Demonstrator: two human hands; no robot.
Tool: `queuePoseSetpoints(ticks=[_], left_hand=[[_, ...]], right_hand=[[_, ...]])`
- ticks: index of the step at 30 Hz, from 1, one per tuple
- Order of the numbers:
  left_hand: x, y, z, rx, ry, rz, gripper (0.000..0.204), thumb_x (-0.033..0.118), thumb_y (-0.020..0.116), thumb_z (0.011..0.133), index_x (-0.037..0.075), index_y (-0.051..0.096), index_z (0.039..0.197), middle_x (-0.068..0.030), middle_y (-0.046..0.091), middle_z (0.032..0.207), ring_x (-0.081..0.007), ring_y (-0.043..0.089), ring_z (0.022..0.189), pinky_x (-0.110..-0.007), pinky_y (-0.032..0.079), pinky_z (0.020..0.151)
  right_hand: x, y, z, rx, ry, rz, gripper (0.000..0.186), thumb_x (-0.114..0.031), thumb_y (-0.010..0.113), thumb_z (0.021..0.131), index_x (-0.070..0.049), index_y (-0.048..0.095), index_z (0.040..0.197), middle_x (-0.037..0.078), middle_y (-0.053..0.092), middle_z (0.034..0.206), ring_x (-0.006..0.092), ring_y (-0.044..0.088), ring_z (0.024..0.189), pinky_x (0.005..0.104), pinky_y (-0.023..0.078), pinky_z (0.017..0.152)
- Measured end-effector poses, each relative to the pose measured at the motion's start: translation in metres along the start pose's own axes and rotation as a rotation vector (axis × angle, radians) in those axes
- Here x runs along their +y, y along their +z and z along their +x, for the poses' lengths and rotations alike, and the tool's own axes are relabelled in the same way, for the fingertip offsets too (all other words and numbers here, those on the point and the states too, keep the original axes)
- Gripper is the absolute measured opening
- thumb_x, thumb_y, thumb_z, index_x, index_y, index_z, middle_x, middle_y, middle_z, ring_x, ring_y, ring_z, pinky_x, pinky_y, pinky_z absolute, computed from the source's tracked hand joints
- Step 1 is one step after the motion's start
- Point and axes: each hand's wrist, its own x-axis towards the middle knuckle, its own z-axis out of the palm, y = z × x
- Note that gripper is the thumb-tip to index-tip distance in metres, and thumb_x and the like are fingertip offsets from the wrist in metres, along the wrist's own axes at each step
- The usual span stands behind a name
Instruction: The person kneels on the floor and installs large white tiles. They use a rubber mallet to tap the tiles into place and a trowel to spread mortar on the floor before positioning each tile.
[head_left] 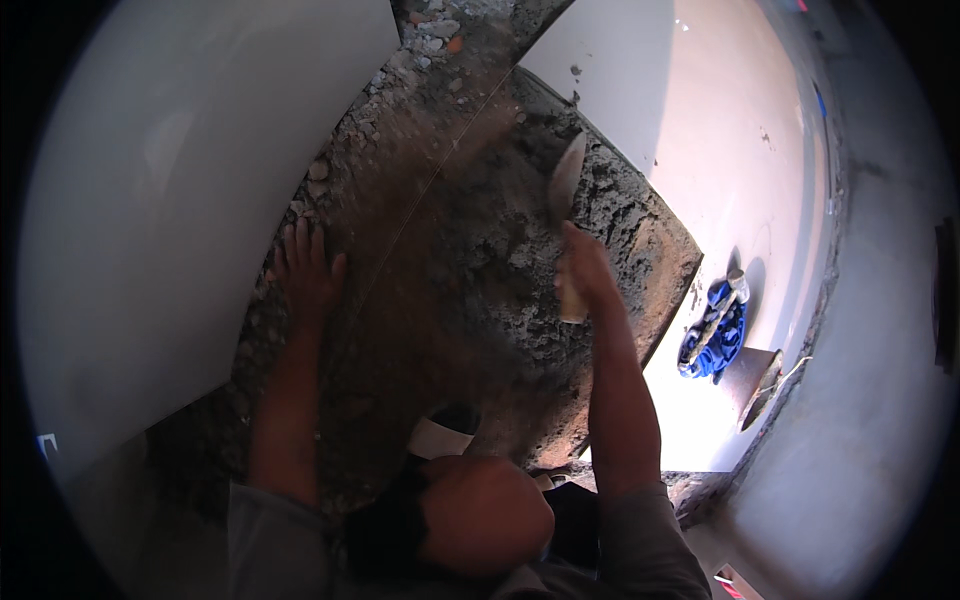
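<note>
The trowel (563, 190) sits in the middle of the scene, its pale blade tilted with the tip pointing far and its flat resting against the rough grey mortar bed (490, 270) that fills the strip between the tiles. Your right hand (583, 272) has its grip closed around the trowel's wooden handle, at the near end of the blade, with your forearm running back toward you on the right. Your left hand (305, 270) lies flat on the left side of the bed, fingers spread apart and pointing far, holding nothing, its palm pressed on the gravelly edge just beside the big white tile (170, 200) on the left. A thin taut string (440, 170) crosses the mortar diagonally between your two hands, running from near left to far right. To the right of the trowel the bed ends at the laid white tiles (720, 150), which are brightly lit. On them, well apart from your right hand, lie a crumpled blue cloth (722, 335) with a tool resting across it, and just near of that a second trowel (762, 385). Your bent knee (485, 510) shows at the near edge.
</note>
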Motion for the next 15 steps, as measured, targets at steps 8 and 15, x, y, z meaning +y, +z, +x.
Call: queuePoseSetpoints(ticks=[8,15], left_hand=[[0.005,-0.005,0.004,-0.055,-0.023,0.023,0.056,0.039,0.050,0.093,0.005,0.042,0.136,-0.0164,0.032,0.149,-0.0357,0.025,0.140,-0.058,0.020,0.110],[0.007,-0.005,-0.002,-0.004,-0.015,0.015,0.055,0.038,0.047,0.095,0.005,0.040,0.139,-0.0159,0.030,0.150,-0.0351,0.024,0.141,-0.059,0.017,0.111]], right_hand=[[-0.061,0.007,0.015,-0.280,0.097,-0.639,0.049,-0.040,0.048,0.097,0.004,0.053,0.117,0.017,0.062,0.081,0.0208,0.062,0.056,0.0369,0.052,0.052],[-0.025,0.006,-0.021,-0.289,0.163,-0.543,0.049,-0.042,0.047,0.097,0.001,0.056,0.117,0.016,0.067,0.095,0.0278,0.066,0.069,0.0429,0.053,0.077]])
